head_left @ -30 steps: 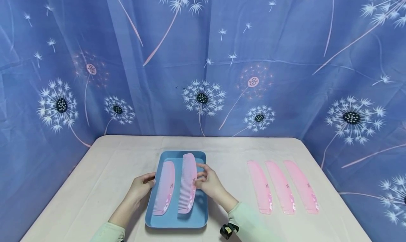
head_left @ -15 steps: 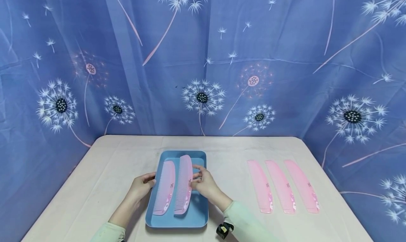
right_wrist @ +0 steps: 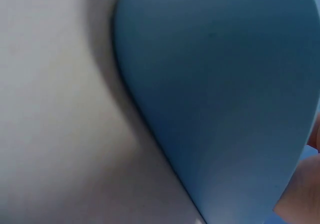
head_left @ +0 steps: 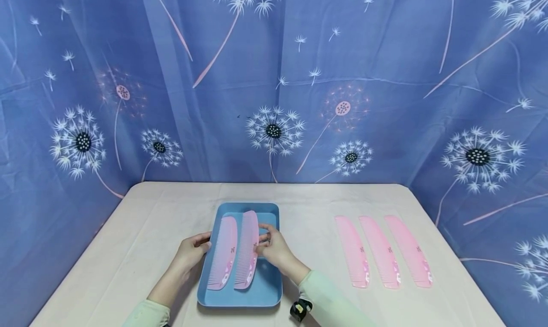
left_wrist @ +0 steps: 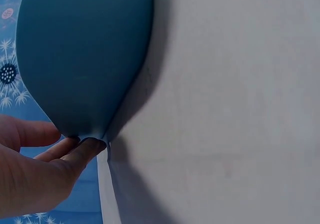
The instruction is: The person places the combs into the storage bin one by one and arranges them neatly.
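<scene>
A blue tray [head_left: 266, 296] lies left of the table's middle, with two pink combs over its floor. The left comb [head_left: 223, 253] rests in the tray, teeth facing left. My right hand [head_left: 278, 251] reaches over the tray's right wall and pinches the other comb [head_left: 246, 251] by its curved back. This comb lies almost parallel to the first, its lower end low over the tray floor; whether it touches is unclear. My left hand [head_left: 191, 252] holds the tray's left wall, thumb at the rim and fingers [left_wrist: 80, 154] against the outside. In the right wrist view the tray wall hides the combs.
On the right of the pale table [head_left: 308, 203] lie three more pink combs in a row: one nearest the tray [head_left: 352, 251], a middle one [head_left: 379, 251] and an outer one [head_left: 409, 251]. A blue dandelion-print curtain [head_left: 214, 127] stands behind and at both sides.
My right hand has moved left and down with its comb, which now lies closer to the first comb and lower in the tray. The left hand stays on the tray wall.
</scene>
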{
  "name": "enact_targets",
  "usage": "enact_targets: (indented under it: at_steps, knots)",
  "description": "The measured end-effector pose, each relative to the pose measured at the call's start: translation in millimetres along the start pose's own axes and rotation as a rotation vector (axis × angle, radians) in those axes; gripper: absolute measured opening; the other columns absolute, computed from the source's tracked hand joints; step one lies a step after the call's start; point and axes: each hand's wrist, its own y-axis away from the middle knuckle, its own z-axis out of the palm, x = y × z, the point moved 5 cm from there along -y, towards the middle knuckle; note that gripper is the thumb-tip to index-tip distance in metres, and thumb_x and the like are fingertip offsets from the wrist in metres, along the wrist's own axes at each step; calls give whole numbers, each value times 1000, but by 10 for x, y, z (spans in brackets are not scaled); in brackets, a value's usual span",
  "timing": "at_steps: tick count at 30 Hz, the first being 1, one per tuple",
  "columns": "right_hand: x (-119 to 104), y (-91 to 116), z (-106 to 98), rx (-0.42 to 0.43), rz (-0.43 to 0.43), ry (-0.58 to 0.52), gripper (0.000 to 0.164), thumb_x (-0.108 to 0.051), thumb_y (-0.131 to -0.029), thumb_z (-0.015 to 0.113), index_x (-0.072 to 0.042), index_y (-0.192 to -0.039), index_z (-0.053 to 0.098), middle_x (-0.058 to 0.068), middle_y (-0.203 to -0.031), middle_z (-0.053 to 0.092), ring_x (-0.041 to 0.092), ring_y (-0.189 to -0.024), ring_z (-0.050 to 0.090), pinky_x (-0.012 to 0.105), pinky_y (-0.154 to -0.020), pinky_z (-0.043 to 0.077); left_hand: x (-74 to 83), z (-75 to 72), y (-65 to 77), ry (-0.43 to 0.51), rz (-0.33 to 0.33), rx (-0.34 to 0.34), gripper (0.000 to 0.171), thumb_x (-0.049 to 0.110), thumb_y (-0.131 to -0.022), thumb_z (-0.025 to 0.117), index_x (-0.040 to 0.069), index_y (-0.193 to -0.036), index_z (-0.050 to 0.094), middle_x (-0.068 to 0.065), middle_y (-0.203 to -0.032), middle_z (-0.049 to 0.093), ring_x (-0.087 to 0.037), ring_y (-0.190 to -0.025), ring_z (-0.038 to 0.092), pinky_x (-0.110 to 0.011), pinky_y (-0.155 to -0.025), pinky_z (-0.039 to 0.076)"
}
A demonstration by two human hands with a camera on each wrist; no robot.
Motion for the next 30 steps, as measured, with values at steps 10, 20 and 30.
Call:
enact_targets:
  at_steps: [10, 20, 30]
  knots:
    - [2, -32, 37, -5, -5, 27, 66, 18, -77, 57, 16, -138, 32, 28, -98, 58, 33, -82, 64, 33, -69, 59, 1, 1, -14, 2, -6, 2, 39, 1, -96, 46, -7, -134, 48, -30, -139, 44, -45, -131, 39, -52, -105, 40]
    - [5, -15, 57, -12, -3, 21, 67, 14, -78, 58, 13, -140, 31, 20, -97, 60, 22, -81, 64, 30, -70, 59, -11, 3, -14, 5, -7, 2, 39, 0, -96, 47, -8, -134, 49, -30, -138, 46, -44, -129, 41, -51, -104, 41]
    - [-1, -12, 73, -4, -22, 31, 64, 14, -77, 61, 16, -135, 36, 20, -95, 59, 20, -79, 61, 26, -67, 57, -11, -3, -15, 8, -2, -2, 39, 0, -95, 47, -8, -134, 49, -30, -137, 46, -44, -129, 41, -51, -104, 41]
